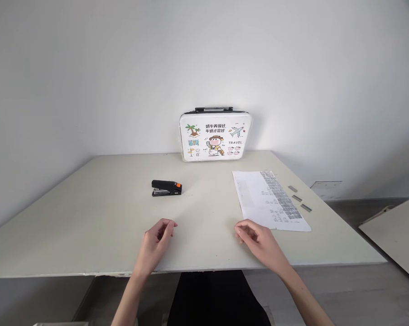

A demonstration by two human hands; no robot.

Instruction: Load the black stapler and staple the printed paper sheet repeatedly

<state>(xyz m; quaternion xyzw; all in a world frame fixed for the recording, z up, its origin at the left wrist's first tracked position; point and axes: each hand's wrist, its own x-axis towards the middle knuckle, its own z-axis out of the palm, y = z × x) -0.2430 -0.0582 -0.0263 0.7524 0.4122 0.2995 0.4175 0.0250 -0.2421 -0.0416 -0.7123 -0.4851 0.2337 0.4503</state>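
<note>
In the head view, the left grip [157, 240] is loosely curled and part-way open, with nothing seen in it; it lies just nearer the person than the black stapler [166, 188], apart from it. The right grip [257, 237] is likewise half-curled and bare, nearer the person than the stapler and off to its right. It overlaps the near edge of the printed paper [272, 199]; whether they touch, I cannot tell.

The stapler lies on the pale surface [89, 217], its gaping end to the left and an orange part at its right end; I cannot tell whether staples are loaded inside. The paper lies flat, well to the right of the stapler, with a grey-shaded band along its right side. Beyond that, farther right of the stapler, three small grey strips [296, 198] lie in a slanting row.

Behind the stapler and to its right, a white cartoon-printed case [216, 136] stands upright by the wall [204, 54], closed, black handle [214, 109] on top, contents hidden.
</note>
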